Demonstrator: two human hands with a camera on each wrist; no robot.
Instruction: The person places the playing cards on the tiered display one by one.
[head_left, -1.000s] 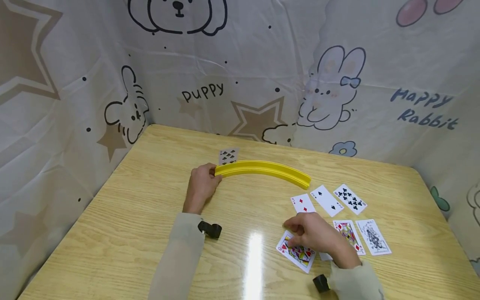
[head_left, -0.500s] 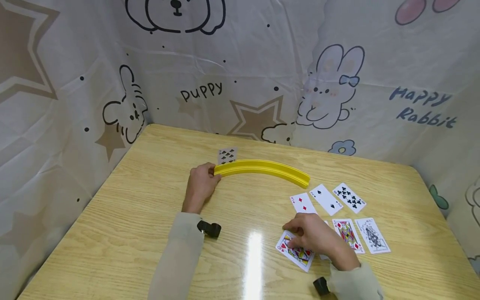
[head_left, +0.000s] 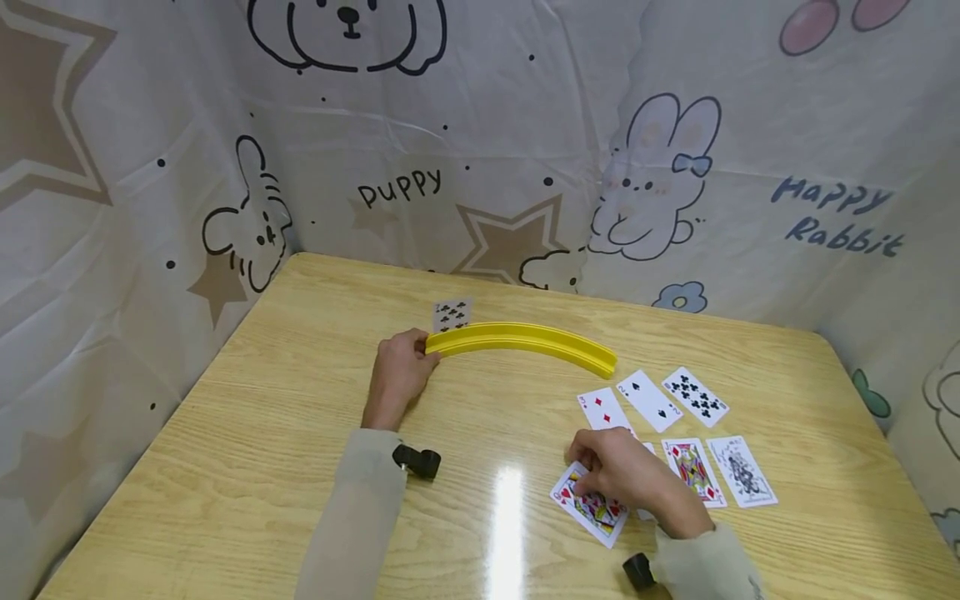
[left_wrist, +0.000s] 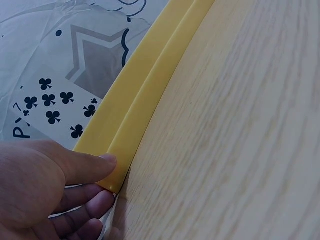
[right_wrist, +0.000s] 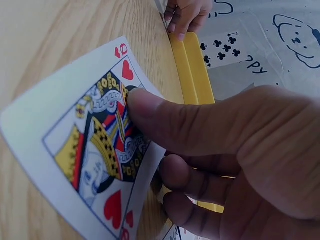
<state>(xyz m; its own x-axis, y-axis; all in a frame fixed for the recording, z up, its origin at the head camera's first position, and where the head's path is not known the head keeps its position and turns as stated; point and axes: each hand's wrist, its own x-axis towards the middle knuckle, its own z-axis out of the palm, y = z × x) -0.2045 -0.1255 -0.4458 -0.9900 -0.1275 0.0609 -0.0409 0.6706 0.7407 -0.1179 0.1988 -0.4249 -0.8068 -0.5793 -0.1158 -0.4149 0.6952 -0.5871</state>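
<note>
My left hand (head_left: 398, 371) pinches the left end of a curved yellow playing-card holder (head_left: 525, 335) between thumb and fingers. At that end a seven of clubs (head_left: 452, 313) stands upright in the holder. My right hand (head_left: 633, 473) pinches a queen of hearts (head_left: 591, 507) by one edge. In the right wrist view the thumb lies over the face of the queen of hearts (right_wrist: 107, 135), with curled fingers behind it. The card looks slightly bent and tilted off the table. In the left wrist view the thumb presses on the yellow holder (left_wrist: 142, 100).
Face up to the right lie a three of diamonds (head_left: 603, 408), a two of spades (head_left: 649, 401), a clubs card (head_left: 695, 397), a jack of diamonds (head_left: 693, 472) and a joker (head_left: 742, 471). Another card is mostly hidden by my right hand. A printed curtain (head_left: 495, 150) borders the wooden table (head_left: 262, 400).
Both hands keep their grips and stay almost in place. The head view has shifted slightly; the holder and cards have not visibly moved on the table.
</note>
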